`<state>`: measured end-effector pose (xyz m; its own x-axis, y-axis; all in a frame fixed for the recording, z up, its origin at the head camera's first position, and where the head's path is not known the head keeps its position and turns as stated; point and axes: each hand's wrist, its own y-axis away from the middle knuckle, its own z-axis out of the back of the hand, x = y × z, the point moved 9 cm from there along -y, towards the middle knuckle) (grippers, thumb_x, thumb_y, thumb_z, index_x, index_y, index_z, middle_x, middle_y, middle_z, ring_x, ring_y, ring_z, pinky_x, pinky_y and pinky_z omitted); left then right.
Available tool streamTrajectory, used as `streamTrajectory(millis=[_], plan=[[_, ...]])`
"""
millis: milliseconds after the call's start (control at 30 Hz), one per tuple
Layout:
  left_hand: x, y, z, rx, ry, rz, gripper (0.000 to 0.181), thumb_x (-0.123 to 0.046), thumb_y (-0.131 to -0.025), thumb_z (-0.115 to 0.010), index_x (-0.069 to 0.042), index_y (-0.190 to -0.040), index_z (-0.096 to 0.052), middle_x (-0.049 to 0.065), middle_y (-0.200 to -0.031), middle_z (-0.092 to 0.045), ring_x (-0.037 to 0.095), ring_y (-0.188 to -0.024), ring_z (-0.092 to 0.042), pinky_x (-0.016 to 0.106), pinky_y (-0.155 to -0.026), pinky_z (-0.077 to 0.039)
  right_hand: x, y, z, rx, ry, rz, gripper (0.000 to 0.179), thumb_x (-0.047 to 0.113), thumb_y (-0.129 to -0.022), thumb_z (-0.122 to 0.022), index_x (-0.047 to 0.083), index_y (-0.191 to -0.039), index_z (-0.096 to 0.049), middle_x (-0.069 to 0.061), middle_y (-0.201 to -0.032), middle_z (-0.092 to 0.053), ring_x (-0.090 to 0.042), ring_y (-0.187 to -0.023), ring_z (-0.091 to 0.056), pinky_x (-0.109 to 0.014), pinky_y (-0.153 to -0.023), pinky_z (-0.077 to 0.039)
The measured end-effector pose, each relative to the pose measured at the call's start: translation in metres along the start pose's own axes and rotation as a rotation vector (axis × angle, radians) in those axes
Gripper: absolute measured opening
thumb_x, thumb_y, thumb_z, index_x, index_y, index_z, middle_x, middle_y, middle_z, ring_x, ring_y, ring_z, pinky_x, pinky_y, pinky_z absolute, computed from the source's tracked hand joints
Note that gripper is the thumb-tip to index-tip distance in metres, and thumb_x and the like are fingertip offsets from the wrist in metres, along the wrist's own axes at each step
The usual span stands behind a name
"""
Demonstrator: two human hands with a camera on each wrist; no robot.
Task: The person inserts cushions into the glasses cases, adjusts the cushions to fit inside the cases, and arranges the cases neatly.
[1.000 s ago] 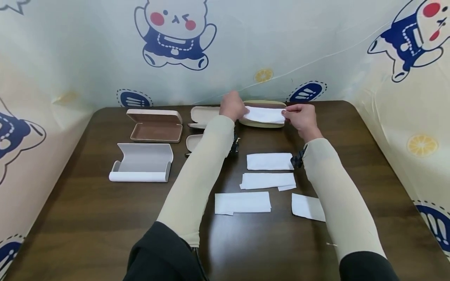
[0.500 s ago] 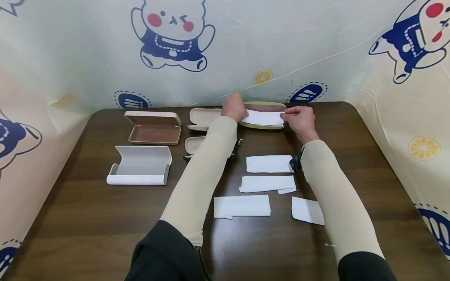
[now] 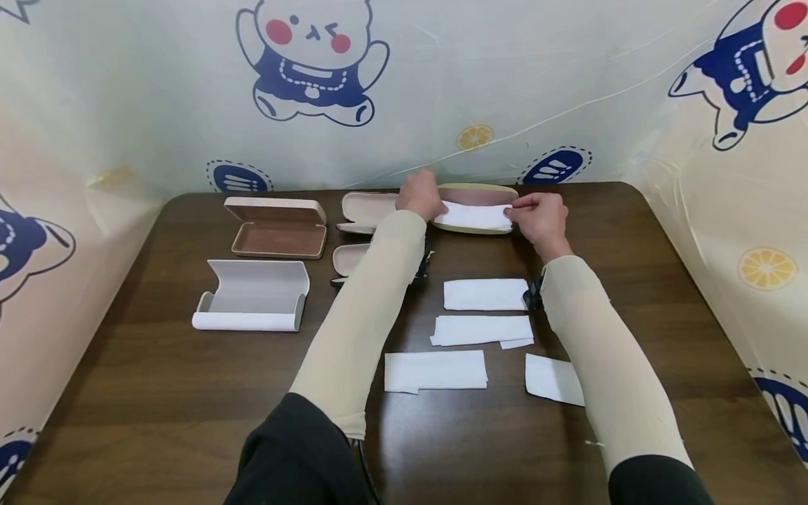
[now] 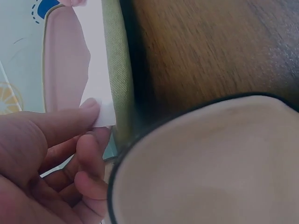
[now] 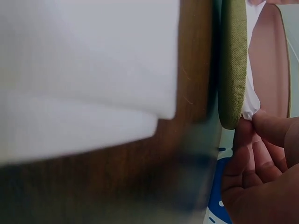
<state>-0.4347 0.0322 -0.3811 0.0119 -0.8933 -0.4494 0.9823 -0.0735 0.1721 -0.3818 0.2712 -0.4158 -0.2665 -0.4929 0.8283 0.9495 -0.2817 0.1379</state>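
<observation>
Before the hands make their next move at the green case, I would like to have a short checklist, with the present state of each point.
1. Left hand pinches one end of the white cloth: ok.
2. Right hand pinches the other end: ok.
3. Green case is open, pink lining showing: ok.
4. White cloth is let go by both hands: not ok, each holds an end.
5. White cloth lies flat on the case's floor: cannot tell, the front wall hides it.
6. Nearest loose cloth lies on the table: ok.
</observation>
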Motion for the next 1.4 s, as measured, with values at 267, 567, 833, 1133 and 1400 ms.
streamTrajectory(millis=[267,567,833,1133,1400], plan=[[0.003,0.002,-0.002,0.018,0.003,-0.004,0.038,-0.024,-0.088,-0.080,-0.009,-0.119,-0.065,0.007,-0.106,-0.064,0.024,-0.091,-0.061,0.039,-0.073,-0.054,-0.001,-0.003,-0.002,-0.059,0.037,0.042,0.025,0.026,-0.093,-0.075,0.007,-0.109,-0.076,-0.011,-0.103,-0.072,-0.022,-0.099,-0.059,-0.031,-0.077,-0.052],[0.004,0.001,-0.003,0.031,0.010,0.008,0.029,-0.023,-0.090,-0.078,-0.009,-0.112,-0.068,0.006,-0.099,-0.064,0.023,-0.086,-0.061,0.038,-0.070,-0.054,0.000,-0.001,0.000,-0.097,0.041,0.063,0.023,0.025,-0.092,-0.076,0.006,-0.106,-0.076,-0.011,-0.101,-0.073,-0.025,-0.117,-0.050,-0.033,-0.077,-0.048],[0.003,0.001,-0.001,0.021,0.002,-0.022,0.030,-0.025,-0.090,-0.079,-0.007,-0.111,-0.068,0.007,-0.099,-0.063,0.024,-0.088,-0.061,0.038,-0.072,-0.053,0.002,0.000,0.000,-0.098,0.041,0.080,0.020,0.021,-0.092,-0.076,0.005,-0.104,-0.077,-0.011,-0.099,-0.073,-0.025,-0.118,-0.049,-0.032,-0.075,-0.048],[0.003,0.011,0.008,0.033,-0.002,-0.015,0.023,-0.017,-0.090,-0.078,-0.008,-0.109,-0.070,0.007,-0.104,-0.066,0.026,-0.090,-0.063,0.037,-0.073,-0.054,-0.001,0.005,-0.001,-0.042,-0.019,0.035,0.021,0.021,-0.095,-0.072,0.007,-0.109,-0.074,-0.009,-0.104,-0.071,-0.022,-0.099,-0.059,-0.029,-0.077,-0.052],[-0.001,0.017,0.012,0.036,0.051,-0.058,0.047,-0.008,-0.077,-0.087,-0.004,-0.116,-0.061,0.012,-0.105,-0.064,0.028,-0.090,-0.063,0.037,-0.069,-0.054,0.006,0.012,0.007,-0.015,-0.032,0.082,0.051,0.003,-0.088,-0.073,0.007,-0.135,-0.055,-0.016,-0.122,-0.064,-0.029,-0.109,-0.058,-0.039,-0.087,-0.052]])
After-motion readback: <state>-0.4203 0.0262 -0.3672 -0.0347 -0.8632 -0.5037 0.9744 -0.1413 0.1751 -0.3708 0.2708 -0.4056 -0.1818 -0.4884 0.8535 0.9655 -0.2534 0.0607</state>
